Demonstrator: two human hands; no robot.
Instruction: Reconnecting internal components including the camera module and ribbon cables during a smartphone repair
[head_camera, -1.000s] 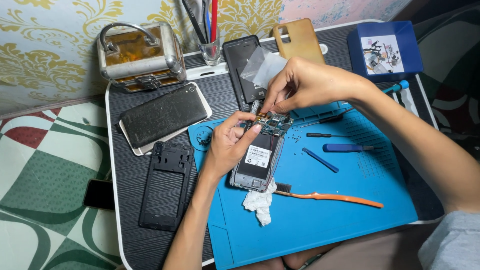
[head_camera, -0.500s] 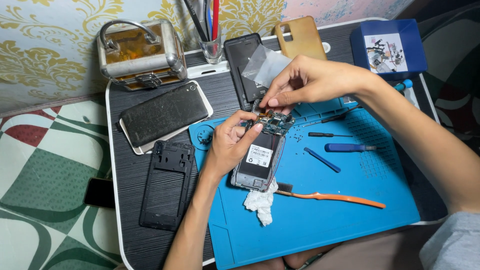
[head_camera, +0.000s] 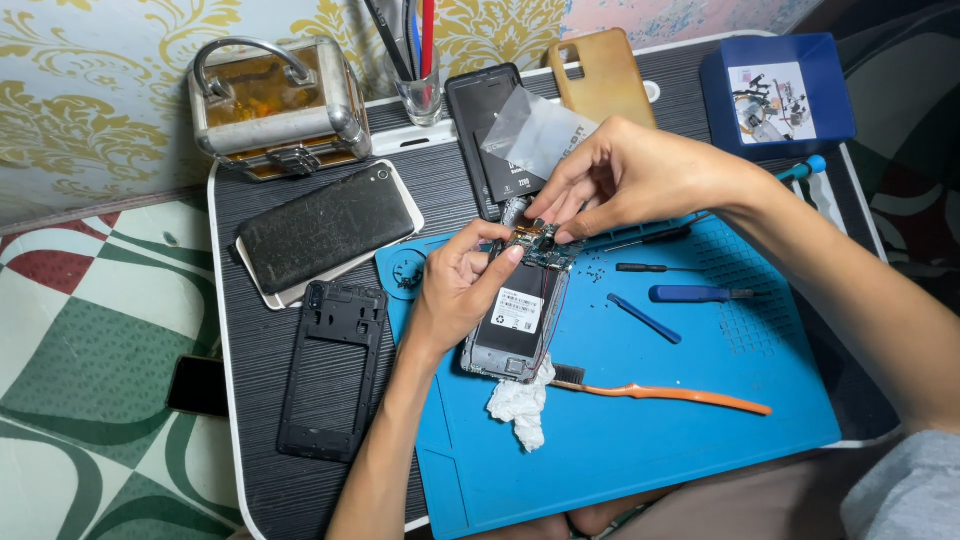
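An opened smartphone (head_camera: 520, 325) with its back off lies on a blue work mat (head_camera: 640, 440), its battery and circuit board showing. My left hand (head_camera: 455, 290) grips the phone's left edge near the top. My right hand (head_camera: 630, 175) reaches in from the right, its fingertips pinched on a small part at the phone's top edge. Whether a tool is between those fingers is hidden. A crumpled white tissue (head_camera: 518, 405) lies at the phone's lower end.
An orange brush (head_camera: 665, 393), a blue pry tool (head_camera: 645, 318) and screwdrivers (head_camera: 700, 293) lie on the mat. A black phone frame (head_camera: 332, 370), two stacked phones (head_camera: 325, 232), a metal case (head_camera: 275, 105), a tool cup (head_camera: 418, 95) and a blue box (head_camera: 775, 95) stand around.
My right hand's fingertips have shifted slightly at the phone's top edge. My left hand and the phone have stayed put.
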